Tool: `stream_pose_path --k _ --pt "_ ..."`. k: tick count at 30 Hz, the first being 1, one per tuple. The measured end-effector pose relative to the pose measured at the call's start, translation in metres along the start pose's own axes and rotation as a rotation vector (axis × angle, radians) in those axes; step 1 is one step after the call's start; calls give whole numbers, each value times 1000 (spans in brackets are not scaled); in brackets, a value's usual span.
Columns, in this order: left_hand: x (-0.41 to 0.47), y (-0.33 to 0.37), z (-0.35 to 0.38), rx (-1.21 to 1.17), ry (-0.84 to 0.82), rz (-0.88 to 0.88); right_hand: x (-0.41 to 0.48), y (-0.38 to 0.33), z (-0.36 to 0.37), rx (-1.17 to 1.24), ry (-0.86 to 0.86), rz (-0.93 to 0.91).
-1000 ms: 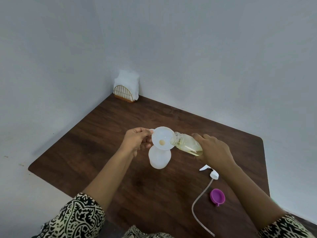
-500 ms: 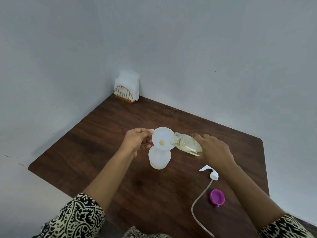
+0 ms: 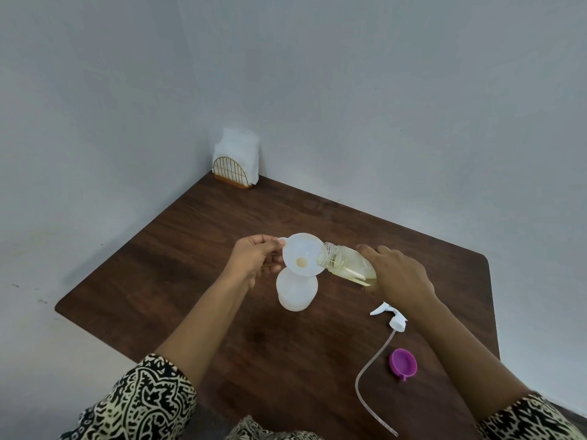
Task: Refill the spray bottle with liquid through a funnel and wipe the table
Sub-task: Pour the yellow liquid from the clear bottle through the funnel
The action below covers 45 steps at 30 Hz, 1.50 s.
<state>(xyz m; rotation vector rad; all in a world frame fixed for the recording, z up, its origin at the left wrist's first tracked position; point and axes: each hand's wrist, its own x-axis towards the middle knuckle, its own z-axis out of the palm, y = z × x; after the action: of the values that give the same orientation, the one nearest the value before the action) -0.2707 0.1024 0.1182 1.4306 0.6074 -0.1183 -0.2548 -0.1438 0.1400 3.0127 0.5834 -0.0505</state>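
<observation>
Right hand (image 3: 401, 276) wraps closed around the base of a clear refill bottle (image 3: 346, 265), tipped nearly on its side with its open threaded mouth resting over the rim of a white funnel (image 3: 303, 254) at the bottle's 9 o'clock. Pale yellow liquid pools along the bottle's lower side, and a small yellowish puddle sits at the funnel's throat. Left hand (image 3: 254, 258), at the funnel's 9 o'clock, pinches the funnel's small tab between thumb and fingertips, the other fingers curled in. Directly below, at the funnel's 6 o'clock, the translucent white spray bottle (image 3: 297, 292) stands upright on the dark wooden table (image 3: 178, 258), the funnel seated in its neck. At the spray bottle's 4 o'clock, the white spray head (image 3: 392, 319) lies on the tabletop, its long dip tube (image 3: 368, 379) curving toward the near edge. A purple cap (image 3: 402, 362) lies just beside the tube. A napkin holder (image 3: 235, 166) stands in the far corner at 12 o'clock.
</observation>
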Motion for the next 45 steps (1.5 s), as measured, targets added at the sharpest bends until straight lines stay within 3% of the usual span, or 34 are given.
stream_pose_path --k 45 --pt "0 -1 -1 6 2 7 0 1 -4 -9 -17 -12"
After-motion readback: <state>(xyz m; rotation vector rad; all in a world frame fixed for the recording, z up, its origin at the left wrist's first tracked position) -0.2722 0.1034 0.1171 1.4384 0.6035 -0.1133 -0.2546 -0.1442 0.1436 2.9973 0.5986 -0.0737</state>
